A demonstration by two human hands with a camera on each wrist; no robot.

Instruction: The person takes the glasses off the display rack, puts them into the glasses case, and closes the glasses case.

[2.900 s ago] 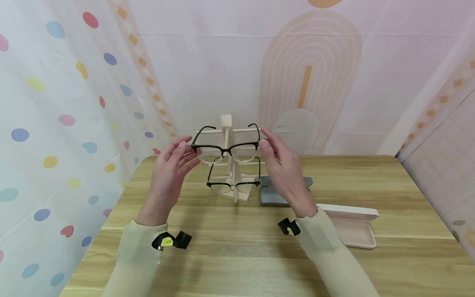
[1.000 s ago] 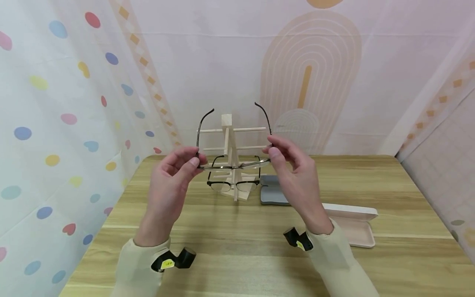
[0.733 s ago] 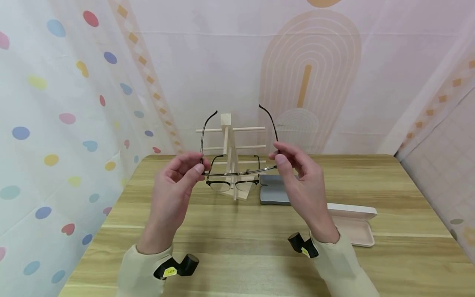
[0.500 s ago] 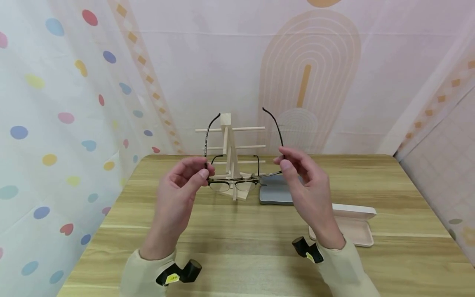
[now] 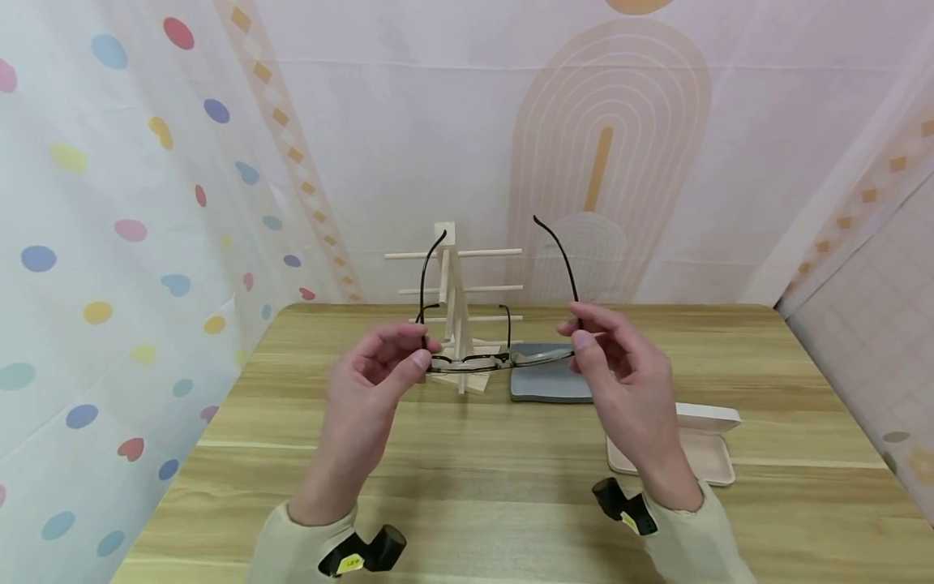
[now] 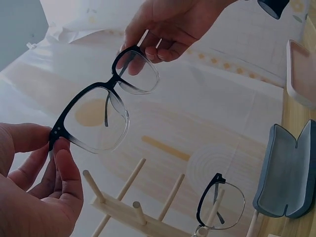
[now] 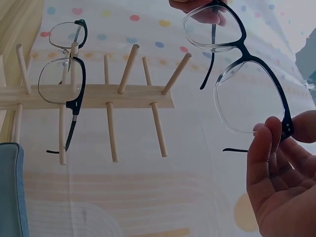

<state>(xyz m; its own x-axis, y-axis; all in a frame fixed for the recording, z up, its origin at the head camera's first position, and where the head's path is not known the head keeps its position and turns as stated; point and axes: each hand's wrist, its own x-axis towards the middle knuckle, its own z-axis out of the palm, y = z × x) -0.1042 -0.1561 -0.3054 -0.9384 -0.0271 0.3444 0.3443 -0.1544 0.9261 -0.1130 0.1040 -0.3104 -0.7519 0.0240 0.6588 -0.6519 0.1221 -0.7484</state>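
A pair of eyeglasses (image 5: 477, 368) with a black upper rim and clear lower rim is held between both hands, temples unfolded and pointing toward the back curtain. My left hand (image 5: 368, 405) pinches its left hinge corner between thumb and fingers. At the opposite corner, my right hand (image 5: 631, 393) pinches the frame likewise. Both lenses show in the left wrist view, the bridge (image 6: 114, 80) between them. Behind is a wooden display stand (image 5: 454, 280), apart from the held pair. A second pair of half-rim eyeglasses (image 7: 83, 81) sits on its lower pegs, partly covered in the head view.
A grey-blue glasses case (image 5: 547, 388) lies open right of the stand. Nearer, a white case (image 5: 706, 458) with pink lining also stands open, partly behind my right wrist. The wooden table (image 5: 467, 495) ends at a patterned curtain (image 5: 350, 146).
The eyeglasses have come away from the stand's upper pegs, moving toward me, down and to the right with both hands. They have tipped so the lenses appear nearly edge-on from above.
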